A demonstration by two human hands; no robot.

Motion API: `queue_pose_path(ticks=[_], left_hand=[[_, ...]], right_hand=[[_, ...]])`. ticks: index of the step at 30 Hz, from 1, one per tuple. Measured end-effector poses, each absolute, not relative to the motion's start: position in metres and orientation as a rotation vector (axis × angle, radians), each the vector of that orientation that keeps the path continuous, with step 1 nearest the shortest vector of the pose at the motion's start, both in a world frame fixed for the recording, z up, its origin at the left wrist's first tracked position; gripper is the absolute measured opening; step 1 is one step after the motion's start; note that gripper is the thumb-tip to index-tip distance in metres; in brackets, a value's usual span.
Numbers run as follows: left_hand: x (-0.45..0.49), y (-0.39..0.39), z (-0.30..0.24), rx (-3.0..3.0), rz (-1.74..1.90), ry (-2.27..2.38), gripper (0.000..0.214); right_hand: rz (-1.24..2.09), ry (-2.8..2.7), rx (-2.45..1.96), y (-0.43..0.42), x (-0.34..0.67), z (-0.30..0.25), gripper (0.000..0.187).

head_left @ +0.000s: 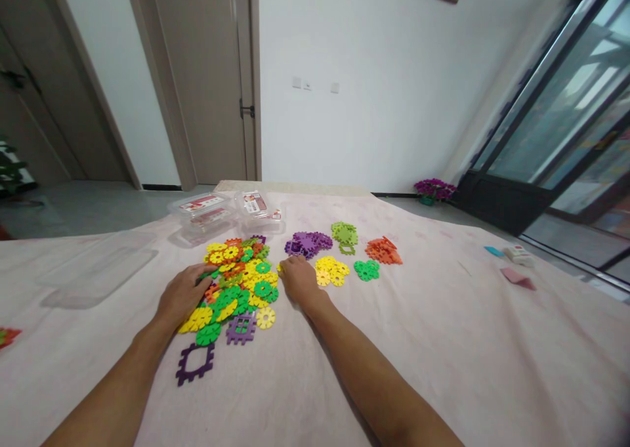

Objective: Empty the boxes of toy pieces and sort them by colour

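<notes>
A mixed pile of plastic interlocking pieces [241, 279], mostly yellow, green and orange notched discs, lies on the cloth. My left hand [183, 295] rests against the pile's left side, fingers spread loosely over its edge. To the right of the pile is my right hand [299, 279], its fingers curled closed with a bit of yellow disc [280, 268] showing at their tips. Sorted by colour beyond it are purple pieces [308, 243], light green pieces [344, 234], yellow discs [332, 271], green discs [367, 270] and orange pieces [384, 250].
Clear plastic boxes [204, 214] with labels stand behind the pile, and a clear tray [101, 270] lies to the left. Purple square frames [195, 363] sit at the pile's near edge. A small white box [518, 255] and a pink cloth [518, 278] lie far right.
</notes>
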State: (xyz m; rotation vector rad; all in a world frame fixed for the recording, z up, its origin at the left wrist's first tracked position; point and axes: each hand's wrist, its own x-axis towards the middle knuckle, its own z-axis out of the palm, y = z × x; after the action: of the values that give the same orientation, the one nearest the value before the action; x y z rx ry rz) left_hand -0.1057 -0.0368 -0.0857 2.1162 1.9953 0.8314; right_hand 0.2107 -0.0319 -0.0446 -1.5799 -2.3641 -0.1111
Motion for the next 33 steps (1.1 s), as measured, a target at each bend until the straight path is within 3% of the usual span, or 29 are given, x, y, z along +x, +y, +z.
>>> queue_pose_path(ticks=[10,19,22,29,33], left_hand=[[-0.106,-0.037,-0.084,2.122,0.856,1.971,0.044],[-0.107,-0.036,-0.085,2.12,0.85,1.977,0.043],[-0.105,-0.037,-0.081,2.103,0.835,1.989,0.042],[-0.103,-0.039,-0.077,2.102,0.792,1.996,0.043],[-0.102,-0.04,-0.076,2.12,0.812,1.972,0.044]], right_hand=[[0.02,-1.936,-1.595,-0.031,0.236,-0.05,0.031],[-0.228,-1.665,-1.716,-0.024,0.285,-0.036,0.023],[-0.249,-1.716,-1.544,-0.028,0.281,-0.037,0.023],[0.243,-2.094,-1.025,-0.053,0.225,-0.047,0.022],[0.227,-2.309,-1.027,-0.066,0.211,-0.042,0.042]])
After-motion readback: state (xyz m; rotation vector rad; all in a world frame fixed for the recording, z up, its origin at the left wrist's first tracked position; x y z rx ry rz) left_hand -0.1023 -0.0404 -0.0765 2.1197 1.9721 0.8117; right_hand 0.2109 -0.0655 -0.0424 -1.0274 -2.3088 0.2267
